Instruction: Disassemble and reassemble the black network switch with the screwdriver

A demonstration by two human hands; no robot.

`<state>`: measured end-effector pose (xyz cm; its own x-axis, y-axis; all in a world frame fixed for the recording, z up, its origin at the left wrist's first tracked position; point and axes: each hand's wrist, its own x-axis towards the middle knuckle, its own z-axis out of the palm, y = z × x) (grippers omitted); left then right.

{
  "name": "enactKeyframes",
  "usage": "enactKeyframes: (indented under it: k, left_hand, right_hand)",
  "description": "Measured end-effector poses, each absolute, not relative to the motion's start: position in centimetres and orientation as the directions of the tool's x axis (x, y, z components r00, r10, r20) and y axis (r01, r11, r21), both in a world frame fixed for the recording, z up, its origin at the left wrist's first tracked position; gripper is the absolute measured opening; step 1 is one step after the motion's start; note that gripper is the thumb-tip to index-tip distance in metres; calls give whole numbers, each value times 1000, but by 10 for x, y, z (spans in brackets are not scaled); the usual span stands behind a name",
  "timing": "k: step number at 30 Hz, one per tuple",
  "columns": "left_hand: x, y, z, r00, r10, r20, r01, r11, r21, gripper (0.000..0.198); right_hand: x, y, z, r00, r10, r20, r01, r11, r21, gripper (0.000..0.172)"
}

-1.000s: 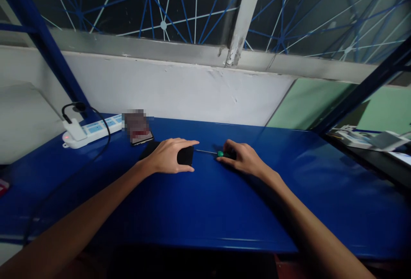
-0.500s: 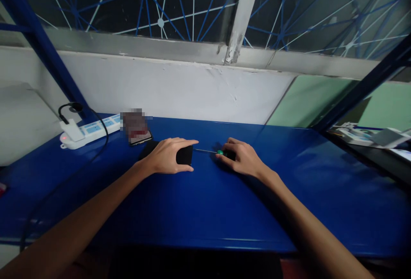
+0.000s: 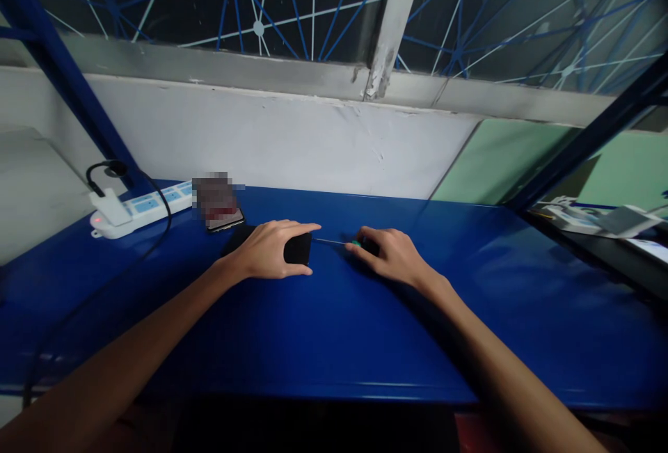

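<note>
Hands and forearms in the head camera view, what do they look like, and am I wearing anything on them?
Your left hand and right hand are bare, with slender fingers and no gloves, rings or watch visible. The left forearm and right forearm are slim and show no sleeves. Fingernail detail is too small to tell.

Central gap, screwdriver shaft [image 3: 330, 241] apparently across

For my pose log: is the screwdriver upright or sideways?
Sideways: the screwdriver's shaft runs nearly level from the right hand toward the black object.
</note>
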<state>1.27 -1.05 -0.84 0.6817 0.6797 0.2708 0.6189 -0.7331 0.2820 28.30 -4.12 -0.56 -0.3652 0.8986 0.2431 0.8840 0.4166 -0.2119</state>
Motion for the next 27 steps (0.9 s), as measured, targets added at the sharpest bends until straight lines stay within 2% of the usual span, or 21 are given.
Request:
enactKeyframes:
  k: [7, 15, 20, 27]
  left_hand:
    - [13, -11, -8, 688, 672, 274, 606, -739, 294, 78]
    - [13, -12, -8, 682, 687, 252, 630, -726, 275, 80]
    - [13, -11, -8, 685, 696, 214, 646, -716, 264, 83]
    - [13, -10, -10, 689, 694, 209, 647, -719, 255, 85]
  right_hand:
    - [289, -36, -4, -320, 923, 215, 903, 365, -225, 44]
    - [284, -38, -7, -267, 942, 201, 929, 307, -206, 35]
    - [285, -37, -7, -283, 934, 217, 918, 330, -221, 37]
    - [285, -40, -3, -333, 896, 294, 897, 397, -196, 48]
